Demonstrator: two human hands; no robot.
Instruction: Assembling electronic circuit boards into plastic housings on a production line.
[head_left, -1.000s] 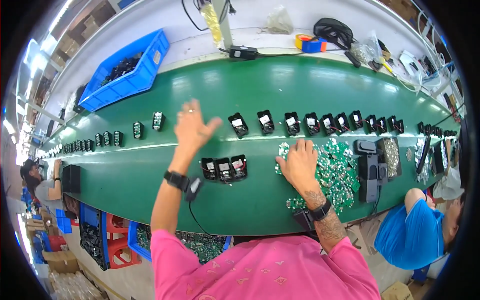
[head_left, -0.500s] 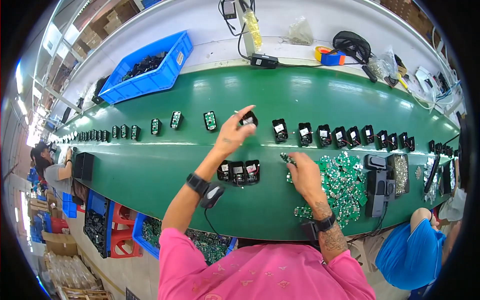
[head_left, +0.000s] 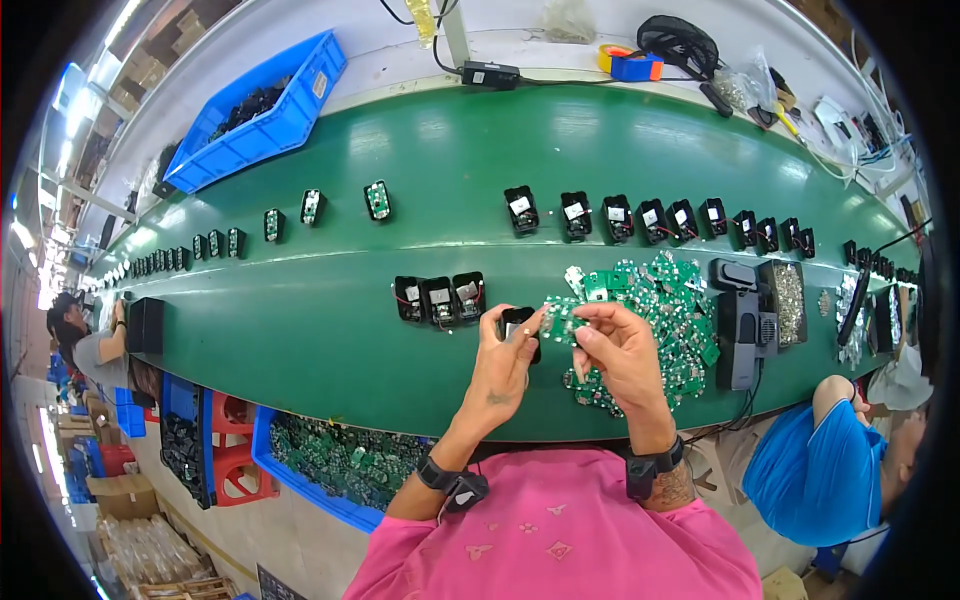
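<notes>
While left fingers [head_left: 491, 326] curl around a black box [head_left: 516, 316], right fingers [head_left: 616, 319] pinch a green board [head_left: 562, 324] to its right.

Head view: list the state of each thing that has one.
Left hand: gripping a black case.
Right hand: pinching a green board.
Black case: held, partly hidden.
Green board: held next to the black case; contact unclear.
Three cases: open, side by side, no green board showing.
Loose boards: heaped.
Crate: open, holding dark parts.
Bin: open, holding many boards.
</notes>
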